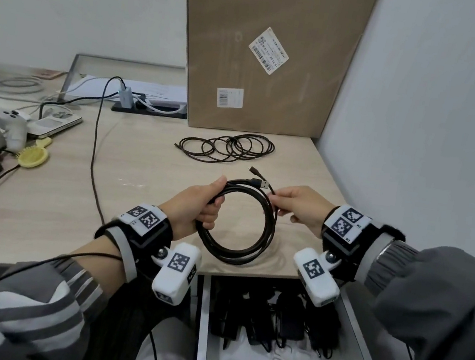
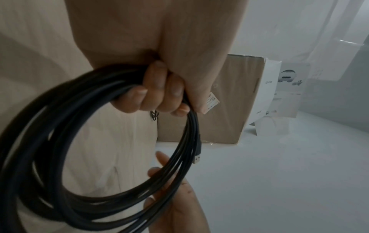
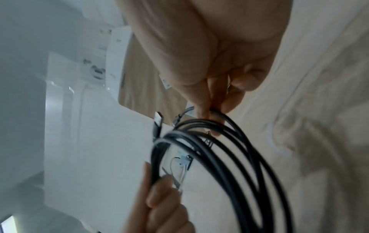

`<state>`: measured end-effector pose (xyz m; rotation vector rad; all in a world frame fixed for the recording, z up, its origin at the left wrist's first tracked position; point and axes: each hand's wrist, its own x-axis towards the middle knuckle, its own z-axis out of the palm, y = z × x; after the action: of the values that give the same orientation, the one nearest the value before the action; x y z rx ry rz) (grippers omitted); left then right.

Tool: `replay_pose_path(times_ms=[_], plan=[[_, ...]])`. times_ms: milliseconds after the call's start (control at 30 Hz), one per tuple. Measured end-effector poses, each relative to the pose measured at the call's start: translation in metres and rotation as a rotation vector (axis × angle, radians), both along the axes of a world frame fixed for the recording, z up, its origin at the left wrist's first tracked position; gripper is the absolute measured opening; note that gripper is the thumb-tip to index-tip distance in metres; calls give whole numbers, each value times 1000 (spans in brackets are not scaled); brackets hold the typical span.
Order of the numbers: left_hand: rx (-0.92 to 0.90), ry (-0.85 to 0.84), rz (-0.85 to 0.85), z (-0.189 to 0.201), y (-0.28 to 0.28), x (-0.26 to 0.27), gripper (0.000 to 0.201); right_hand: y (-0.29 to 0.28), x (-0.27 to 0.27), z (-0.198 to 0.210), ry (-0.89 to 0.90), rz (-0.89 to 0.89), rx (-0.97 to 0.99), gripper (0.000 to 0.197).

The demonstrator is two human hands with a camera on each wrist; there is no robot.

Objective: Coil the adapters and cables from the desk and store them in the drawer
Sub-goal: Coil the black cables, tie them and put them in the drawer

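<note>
Left hand [image 1: 195, 204] fingers curl round a smooth black round-coiled cable [image 1: 250, 252]; right hand [image 1: 303, 208] fingers pinch one strand, above the pale woodgrain worktop's [image 1: 145, 172] front edge.

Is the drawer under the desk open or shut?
Open: the drawer is pulled out below the desk edge, showing black adapters inside.

Office or home workstation. A pale wood-grain tabletop [image 1: 148, 148] in a white-walled corner carries a power strip [image 1: 148, 109] with plugged chargers, loose cables, a phone [image 1: 53, 124], and a labelled cardboard shipping box [image 1: 267, 51]; an open drawer [image 1: 360, 337] below holds black adapters [image 1: 271, 317].
</note>
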<state>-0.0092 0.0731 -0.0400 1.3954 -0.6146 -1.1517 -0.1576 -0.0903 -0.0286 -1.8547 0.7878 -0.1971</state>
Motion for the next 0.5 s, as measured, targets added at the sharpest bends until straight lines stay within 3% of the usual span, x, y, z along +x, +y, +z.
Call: replay_pose_path(times_ms=[233,500], plan=[[23,-13,-50,7,-1,-7,51,10,-9,14,-126,148,193,22],[104,-126,-88,16,1,-12,51,22,-11,18,-201,256,147,26]])
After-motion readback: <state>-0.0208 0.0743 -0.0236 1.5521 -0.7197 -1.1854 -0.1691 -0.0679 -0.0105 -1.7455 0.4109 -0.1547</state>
